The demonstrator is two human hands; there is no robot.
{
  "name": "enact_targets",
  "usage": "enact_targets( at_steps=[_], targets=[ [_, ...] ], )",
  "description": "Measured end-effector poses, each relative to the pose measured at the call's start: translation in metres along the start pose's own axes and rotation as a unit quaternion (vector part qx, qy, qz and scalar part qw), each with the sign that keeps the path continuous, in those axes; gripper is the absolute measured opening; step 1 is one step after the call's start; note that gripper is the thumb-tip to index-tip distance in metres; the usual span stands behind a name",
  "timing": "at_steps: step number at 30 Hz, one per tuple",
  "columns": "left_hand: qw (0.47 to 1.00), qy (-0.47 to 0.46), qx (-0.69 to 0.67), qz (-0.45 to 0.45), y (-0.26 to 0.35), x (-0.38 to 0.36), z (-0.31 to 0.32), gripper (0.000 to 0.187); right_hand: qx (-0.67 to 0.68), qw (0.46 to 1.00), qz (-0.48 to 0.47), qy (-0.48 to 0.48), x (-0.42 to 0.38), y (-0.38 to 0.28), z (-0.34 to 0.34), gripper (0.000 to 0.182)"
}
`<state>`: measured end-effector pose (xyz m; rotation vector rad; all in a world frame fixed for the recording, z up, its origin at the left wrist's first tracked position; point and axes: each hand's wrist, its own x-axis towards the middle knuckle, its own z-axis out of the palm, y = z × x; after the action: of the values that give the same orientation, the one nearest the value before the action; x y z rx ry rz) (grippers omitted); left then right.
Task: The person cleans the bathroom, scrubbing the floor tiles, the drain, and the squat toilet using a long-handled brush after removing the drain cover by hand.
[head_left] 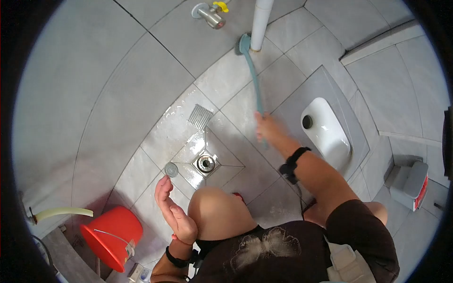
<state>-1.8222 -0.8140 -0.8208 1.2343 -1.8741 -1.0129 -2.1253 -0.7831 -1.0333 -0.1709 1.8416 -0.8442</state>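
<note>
My right hand [274, 133] is wrapped round the lower handle of a long teal scrub brush [255, 78], slightly blurred. The brush's bristled head lies at the foot of a white pipe [262, 21], by the wall. My left hand [173, 207] is held beside my knee, fingers stretched out and nothing in it. Just past its fingertips sits a small round metal strainer [171, 170] on the wet tiles. The floor drain [205, 163] is uncovered, and a square ridged metal grate [200, 117] lies on the floor beyond it.
A squat toilet [325, 125] is set in the floor at right, with a grey bin [408, 185] farther right. At lower left are a red bucket [113, 236] and a pale hose [63, 213]. A tap [210, 16] with a yellow handle juts from the wall.
</note>
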Motion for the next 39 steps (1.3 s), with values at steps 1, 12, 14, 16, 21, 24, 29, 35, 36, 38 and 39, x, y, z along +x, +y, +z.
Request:
enact_targets(
  at_steps=[1, 12, 14, 16, 21, 24, 29, 35, 36, 38, 39],
  targets=[
    [1.000, 0.004, -0.006, 0.010, 0.002, 0.000, 0.002, 0.057, 0.134, 0.989, 0.055, -0.036, -0.021, -0.020, 0.032, 0.045],
    [1.000, 0.002, 0.014, 0.009, 0.006, 0.000, 0.004, 0.060, 0.365, 0.922, 0.089, -0.096, 0.003, -0.086, 0.049, 0.040],
    [1.000, 0.011, 0.013, 0.015, 0.006, -0.001, 0.002, 0.060, 0.334, 0.935, 0.095, -0.072, -0.019, -0.076, 0.070, 0.039],
    [0.999, 0.031, 0.001, 0.010, 0.004, 0.000, 0.003, 0.060, 0.302, 0.948, 0.093, -0.046, -0.022, -0.080, 0.071, 0.038],
    [0.999, 0.035, -0.015, 0.015, 0.005, 0.005, 0.007, 0.054, 0.277, 0.955, 0.089, -0.062, 0.001, -0.084, 0.043, 0.039],
    [0.999, 0.031, -0.012, 0.031, 0.005, 0.005, 0.004, 0.054, 0.254, 0.962, 0.088, -0.038, 0.000, -0.096, 0.058, 0.039],
    [0.999, 0.036, -0.029, 0.019, 0.001, 0.000, -0.003, 0.055, 0.168, 0.982, -0.084, 0.012, 0.001, -0.087, 0.014, 0.039],
    [0.997, 0.057, -0.040, 0.016, -0.004, -0.001, -0.009, 0.055, 0.141, 0.987, -0.072, 0.014, -0.018, -0.058, -0.004, 0.042],
    [0.997, 0.057, -0.039, 0.016, -0.006, 0.001, -0.010, 0.056, 0.138, 0.987, -0.076, 0.014, -0.015, -0.063, -0.004, 0.042],
    [0.997, 0.056, -0.050, 0.003, -0.007, 0.000, -0.009, 0.059, 0.221, 0.974, -0.020, -0.039, -0.030, -0.075, -0.012, 0.041],
    [0.997, 0.062, -0.053, -0.002, -0.008, 0.002, -0.008, 0.062, 0.219, 0.975, -0.019, -0.034, -0.025, -0.078, -0.019, 0.041]
  ],
)
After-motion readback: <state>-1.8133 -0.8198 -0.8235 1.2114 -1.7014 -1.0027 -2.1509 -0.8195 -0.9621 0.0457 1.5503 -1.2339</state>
